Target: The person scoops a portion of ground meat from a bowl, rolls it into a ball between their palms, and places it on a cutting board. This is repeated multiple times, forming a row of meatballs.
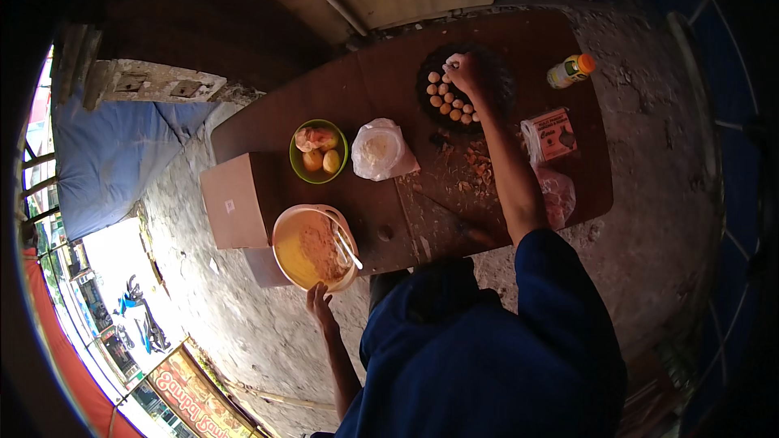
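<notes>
My right hand, its fingertips whitened as if with flour, reaches over a round black tray on the table. Several small pale balls, apparently dough, sit in the tray beside and below the fingers. Whether those fingers pinch a ball cannot be seen. At the near rim of a pale plastic basin is my left hand, fingers apart, touching or just beside it. Inside the basin lies a crumbly brownish-orange mixture, with a light-handled utensil leaning on the right side.
A brown table carries a green bowl with yellowish fruit or tubers, a plastic bag of white powder, scattered peelings, an orange-capped bottle, a pink printed package and a crumpled plastic bag. A cardboard box stands left.
</notes>
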Action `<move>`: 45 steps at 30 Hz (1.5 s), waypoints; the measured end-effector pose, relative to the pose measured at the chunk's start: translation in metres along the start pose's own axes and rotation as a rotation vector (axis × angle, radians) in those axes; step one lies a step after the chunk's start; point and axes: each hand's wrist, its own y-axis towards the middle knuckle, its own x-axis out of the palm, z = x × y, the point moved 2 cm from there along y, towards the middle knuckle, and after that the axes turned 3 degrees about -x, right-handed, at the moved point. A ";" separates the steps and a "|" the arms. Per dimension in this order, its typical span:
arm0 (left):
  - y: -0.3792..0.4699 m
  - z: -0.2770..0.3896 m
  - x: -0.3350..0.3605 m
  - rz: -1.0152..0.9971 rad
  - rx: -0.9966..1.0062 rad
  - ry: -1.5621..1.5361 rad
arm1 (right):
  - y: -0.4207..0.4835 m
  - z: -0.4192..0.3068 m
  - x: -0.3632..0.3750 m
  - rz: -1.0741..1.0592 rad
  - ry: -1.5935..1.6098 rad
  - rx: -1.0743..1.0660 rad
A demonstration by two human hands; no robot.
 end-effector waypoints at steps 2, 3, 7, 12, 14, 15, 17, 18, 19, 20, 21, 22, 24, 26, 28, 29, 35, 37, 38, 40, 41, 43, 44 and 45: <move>0.001 0.001 0.003 -0.016 -0.009 -0.009 | -0.003 0.002 -0.006 -0.088 -0.075 0.028; 0.002 0.002 0.004 -0.023 0.005 -0.002 | -0.006 0.004 -0.007 -0.131 -0.130 0.072; 0.008 0.004 0.010 -0.076 -0.002 -0.038 | -0.014 0.006 -0.006 -0.183 -0.003 0.008; 0.015 0.006 0.013 -0.111 0.021 -0.036 | -0.013 0.012 0.006 -0.065 0.057 -0.097; 0.016 0.005 0.013 -0.117 0.023 -0.053 | -0.017 0.011 0.004 0.062 0.131 -0.074; 0.017 0.004 0.013 -0.109 0.011 -0.054 | -0.023 0.010 0.003 0.099 0.192 -0.001; 0.018 0.003 0.013 -0.129 0.015 -0.084 | -0.043 0.003 -0.010 0.227 0.148 -0.108; 0.018 0.002 0.013 -0.143 0.018 -0.083 | -0.060 0.000 -0.013 0.197 0.362 -0.069; 0.019 0.002 0.013 -0.143 0.007 -0.056 | -0.080 -0.004 -0.018 0.173 0.487 -0.104; 0.019 0.001 0.012 -0.152 0.006 -0.021 | -0.103 -0.010 -0.018 0.165 0.595 -0.068; 0.020 0.001 0.012 -0.135 0.007 0.027 | -0.125 -0.017 -0.018 0.154 0.742 -0.079; 0.020 0.001 0.011 -0.130 0.057 0.028 | -0.151 -0.022 -0.017 0.129 0.714 -0.046; 0.021 0.001 0.011 -0.138 0.078 0.082 | -0.202 -0.034 -0.010 0.053 0.734 0.015; 0.024 0.001 0.009 -0.117 0.086 0.144 | -0.249 -0.050 0.002 -0.032 0.811 0.083; 0.029 0.003 0.007 -0.145 0.128 0.133 | -0.288 -0.071 0.015 -0.117 0.884 0.151; 0.032 0.004 0.005 -0.134 0.143 0.167 | -0.305 -0.083 0.022 -0.152 0.886 0.241; 0.069 0.026 -0.012 -0.234 0.252 0.219 | -0.360 -0.175 0.077 -0.264 0.869 0.186; 0.083 0.034 -0.019 -0.270 0.282 0.200 | -0.369 -0.200 0.102 -0.329 0.827 0.112; 0.091 0.037 -0.022 -0.275 0.290 0.195 | -0.373 -0.209 0.116 -0.381 0.815 0.099; 0.103 0.040 -0.029 -0.281 0.305 0.162 | -0.384 -0.224 0.142 -0.441 0.825 0.045; 0.109 0.040 -0.033 -0.312 0.296 0.097 | -0.390 -0.231 0.154 -0.457 0.804 0.027; 0.120 0.038 -0.038 -0.359 0.292 0.012 | -0.403 -0.238 0.177 -0.463 0.759 0.066; 0.125 0.037 -0.040 -0.423 0.278 -0.051 | -0.408 -0.241 0.185 -0.450 0.757 0.038; 0.129 0.035 -0.041 -0.477 0.263 -0.096 | -0.413 -0.241 0.192 -0.437 0.705 0.086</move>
